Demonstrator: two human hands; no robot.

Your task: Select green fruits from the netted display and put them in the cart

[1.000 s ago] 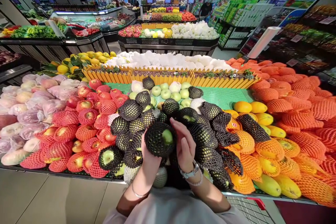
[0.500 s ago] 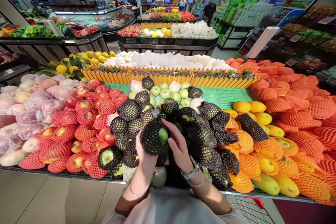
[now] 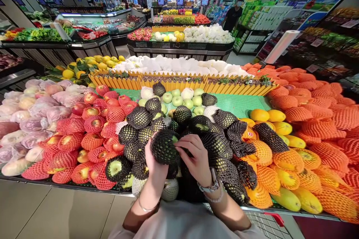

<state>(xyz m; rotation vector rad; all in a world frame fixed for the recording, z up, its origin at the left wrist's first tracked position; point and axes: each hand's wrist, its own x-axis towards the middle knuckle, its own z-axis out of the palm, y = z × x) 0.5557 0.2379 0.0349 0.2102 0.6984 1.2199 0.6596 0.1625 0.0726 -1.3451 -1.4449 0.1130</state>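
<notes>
My left hand [image 3: 154, 168] is wrapped round a green fruit in a black foam net [image 3: 164, 147], held up over the fruit display. The fingers of my right hand [image 3: 195, 158] are pinched at the fruit's right side, on the edge of the net. Hardly any bare green skin shows there. Under and around my hands lie several more fruits in black nets [image 3: 215, 143]. Green apples [image 3: 177, 101] sit behind them, some in white nets.
Apples in red nets [image 3: 94, 124] and bagged fruit [image 3: 36, 119] lie to the left. Mangoes [image 3: 283, 127] and fruit in orange nets [image 3: 262, 149] are on the right. A low yellow fence [image 3: 171, 82] runs behind. A person [image 3: 233, 16] stands farther back. A cart [image 3: 260, 222] is at lower right.
My right hand has gone from spread fingers beside the fruit to a pinch at the net's edge. The net now covers the green patch that was bare. My left hand keeps its hold.
</notes>
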